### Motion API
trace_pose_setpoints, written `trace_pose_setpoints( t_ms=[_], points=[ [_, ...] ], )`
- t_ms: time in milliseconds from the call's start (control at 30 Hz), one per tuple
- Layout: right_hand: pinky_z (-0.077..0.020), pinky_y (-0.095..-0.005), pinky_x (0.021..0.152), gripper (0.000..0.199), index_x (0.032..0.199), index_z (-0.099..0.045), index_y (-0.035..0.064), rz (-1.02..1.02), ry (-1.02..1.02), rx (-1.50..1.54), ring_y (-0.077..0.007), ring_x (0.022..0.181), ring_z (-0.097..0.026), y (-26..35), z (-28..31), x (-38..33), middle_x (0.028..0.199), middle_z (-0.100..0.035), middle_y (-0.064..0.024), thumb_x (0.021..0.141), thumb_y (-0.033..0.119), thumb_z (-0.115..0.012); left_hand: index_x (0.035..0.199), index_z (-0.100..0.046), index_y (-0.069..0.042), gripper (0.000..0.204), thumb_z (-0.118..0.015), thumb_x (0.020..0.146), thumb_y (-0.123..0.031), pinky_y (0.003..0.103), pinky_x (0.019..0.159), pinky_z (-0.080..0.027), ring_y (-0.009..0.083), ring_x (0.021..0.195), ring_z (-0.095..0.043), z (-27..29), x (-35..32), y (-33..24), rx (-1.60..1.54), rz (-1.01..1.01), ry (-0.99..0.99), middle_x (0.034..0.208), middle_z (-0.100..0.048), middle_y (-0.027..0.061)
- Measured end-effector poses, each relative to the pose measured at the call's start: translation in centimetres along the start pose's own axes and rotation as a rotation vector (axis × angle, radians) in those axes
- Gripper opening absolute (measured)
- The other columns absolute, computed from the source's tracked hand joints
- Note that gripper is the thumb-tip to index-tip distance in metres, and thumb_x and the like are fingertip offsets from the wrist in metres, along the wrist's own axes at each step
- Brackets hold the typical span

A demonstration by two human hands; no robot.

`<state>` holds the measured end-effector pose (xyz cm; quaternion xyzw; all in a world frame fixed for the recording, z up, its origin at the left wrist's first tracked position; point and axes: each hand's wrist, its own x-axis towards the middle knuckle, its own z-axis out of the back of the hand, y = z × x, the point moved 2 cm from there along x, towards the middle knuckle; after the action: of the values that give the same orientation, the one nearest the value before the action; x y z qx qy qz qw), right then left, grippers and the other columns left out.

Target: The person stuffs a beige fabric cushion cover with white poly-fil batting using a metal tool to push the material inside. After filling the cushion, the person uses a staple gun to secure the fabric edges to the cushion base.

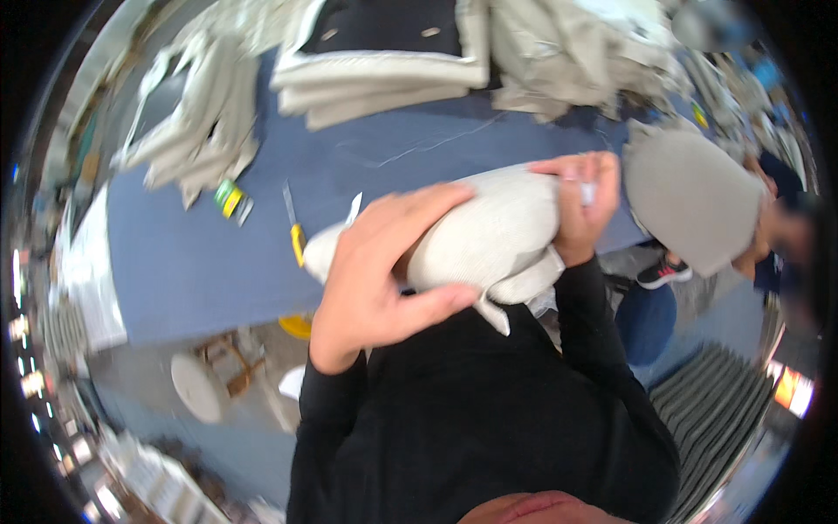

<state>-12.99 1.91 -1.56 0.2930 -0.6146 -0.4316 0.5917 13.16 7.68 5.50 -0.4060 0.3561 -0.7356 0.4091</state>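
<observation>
A bulging beige cushion (489, 231) in ribbed fabric is held up in front of my chest, over the table's near edge. My left hand (375, 271) grips its left part, the thumb lying along the near side and the fingers across the top. At the cushion's right end, my right hand (589, 205) has its fingers curled over the edge. Something small and white shows by those fingers, too blurred to name. A loose flap of fabric hangs from the cushion's near side. Behind the left hand, a white tag sticks up.
On the blue table (201, 279) lie a yellow-handled screwdriver-like tool (297, 243), a small green-and-yellow item (232, 203) and loose thread. Stacked beige covers (384, 92) line the far side. At right, another person holds a grey-beige cushion (694, 196); a blue stool (646, 323) stands below.
</observation>
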Motion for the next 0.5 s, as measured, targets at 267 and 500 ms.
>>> trace_pose_setpoints(
  t_ms=[267,500],
  points=[
    [-0.056,-0.0307,0.064,0.031,0.083,-0.045,0.0059,-0.342,0.103,0.337,-0.011,0.071,-0.068,0.2,4.0,1.8,0.073,-0.055,-0.0015,0.103,0.012,-0.068,0.12,-0.077,0.001,0.05,-0.089,0.079,-0.023,0.038,0.09,-0.057,0.0262,0.097,-0.078,-1.6,0.4,-0.1,-0.169,0.096,0.229,0.109,-0.08,0.0138],
    [-0.0458,-0.0323,0.059,0.029,0.078,-0.065,0.0015,-0.167,0.191,-0.062,-0.0094,0.064,-0.062,2.8,3.2,-0.7,0.067,-0.062,-0.0062,0.097,0.021,-0.076,0.129,-0.073,-0.001,0.037,-0.078,0.095,-0.016,0.033,0.088,-0.057,0.0218,0.105,-0.076,-6.4,6.5,1.3,-0.104,0.093,0.162,0.112,-0.08,0.0157]
  ],
)
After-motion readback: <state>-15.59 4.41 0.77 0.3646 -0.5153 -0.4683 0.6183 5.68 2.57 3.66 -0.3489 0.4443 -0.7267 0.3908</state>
